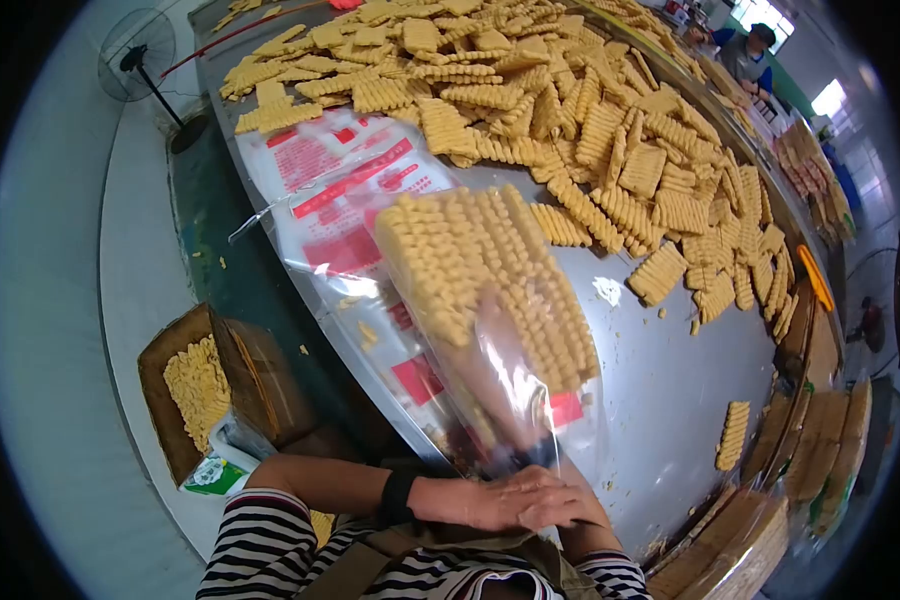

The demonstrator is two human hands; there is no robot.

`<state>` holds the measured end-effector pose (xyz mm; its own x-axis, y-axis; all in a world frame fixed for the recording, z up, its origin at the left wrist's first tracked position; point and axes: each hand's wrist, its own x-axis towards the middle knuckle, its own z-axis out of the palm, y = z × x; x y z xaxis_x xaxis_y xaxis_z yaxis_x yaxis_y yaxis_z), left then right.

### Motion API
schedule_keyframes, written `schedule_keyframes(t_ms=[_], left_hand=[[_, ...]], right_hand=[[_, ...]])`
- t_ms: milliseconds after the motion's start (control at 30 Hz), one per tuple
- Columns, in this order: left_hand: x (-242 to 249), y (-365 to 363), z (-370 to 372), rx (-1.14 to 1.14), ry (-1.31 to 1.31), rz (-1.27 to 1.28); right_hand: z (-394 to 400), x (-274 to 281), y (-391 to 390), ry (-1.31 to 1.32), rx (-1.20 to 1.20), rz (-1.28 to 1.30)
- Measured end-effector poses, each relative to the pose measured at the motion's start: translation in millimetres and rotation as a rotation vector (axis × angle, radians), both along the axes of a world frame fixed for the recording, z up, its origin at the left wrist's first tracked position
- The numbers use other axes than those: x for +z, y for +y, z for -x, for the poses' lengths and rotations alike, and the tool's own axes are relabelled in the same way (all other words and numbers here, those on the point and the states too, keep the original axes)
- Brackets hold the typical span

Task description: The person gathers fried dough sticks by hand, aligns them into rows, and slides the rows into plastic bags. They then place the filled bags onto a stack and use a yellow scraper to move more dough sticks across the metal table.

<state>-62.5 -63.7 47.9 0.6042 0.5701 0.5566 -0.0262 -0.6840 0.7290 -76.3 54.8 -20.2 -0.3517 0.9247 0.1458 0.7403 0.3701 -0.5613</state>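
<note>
Clear plastic, glossy under the light: a bag of ridged yellow biscuits, packed in rows, lying tilted across red-printed packaging near the worker's edge of a metal table. Right hand inside the bag, against the lower rows; blurred through the film, so I can't tell how far its fingers are bent or whether it grips any biscuits. Left hand crosses over the right forearm by the bag's mouth, fingers together and partly curled; whether it pinches the film, cannot tell. Black wristband on the left wrist. Loose biscuits heaped over the far side and right; one stray biscuit well apart, nearer the worker. Down left, a cardboard box holding yellow pieces. Standing fan beyond, by the wall. Another person far off, upper right.
</note>
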Motion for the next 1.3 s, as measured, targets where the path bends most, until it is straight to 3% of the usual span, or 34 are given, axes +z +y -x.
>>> schedule_keyframes(t_ms=[67, 133, 233, 300, 333, 467, 633, 800, 967, 1033, 1133, 1200, 1233, 1267, 1300], left_hand=[[-17, 3, 7, 0.010, 0.103, 0.004], [-20, 9, 16, -0.003, 0.139, 0.012], [-9, 22, 29, 0.160, 0.190, -0.050], [0, 28, 39, 0.189, 0.210, -0.045], [3, 30, 40, 0.168, 0.209, -0.039], [2, 29, 38, 0.227, 0.158, 0.015], [-13, 19, 26, 0.151, 0.159, 0.018], [-9, 13, 6, 0.067, 0.121, 0.113], [1, 20, 7, 0.052, 0.116, 0.110], [2, 21, 8, 0.040, 0.131, 0.163], [4, 18, 4, -0.026, 0.181, 0.217], [3, 16, -2, -0.063, 0.194, 0.246], [-2, 13, -7, -0.099, 0.200, 0.306], [-6, 10, -12, -0.139, 0.208, 0.367], [-10, 9, -18, -0.155, 0.214, 0.363]], right_hand=[[20, -10, 8, -0.142, -0.065, -0.241], [26, -3, 19, -0.102, -0.027, -0.161], [16, 10, 24, -0.018, 0.017, -0.025], [-4, 10, 27, 0.228, 0.220, -0.274], [-18, 24, 21, 0.109, 0.242, -0.284], [-83, 5, -20, 0.155, 0.232, -0.272], [-128, 17, -64, 0.060, 0.005, -0.188], [-117, 12, -47, 0.133, 0.035, -0.149], [-154, 8, -56, 0.039, 0.083, -0.157], [-189, -5, -78, -0.130, -0.018, -0.287], [-228, -5, -113, -0.122, -0.161, -0.401], [-225, -9, -132, 0.417, -0.653, 0.385], [-210, -33, -135, 0.492, -0.610, 0.379], [-189, -51, -133, 0.310, -0.488, 0.527], [-151, -41, -121, 0.275, -0.624, 0.604]])
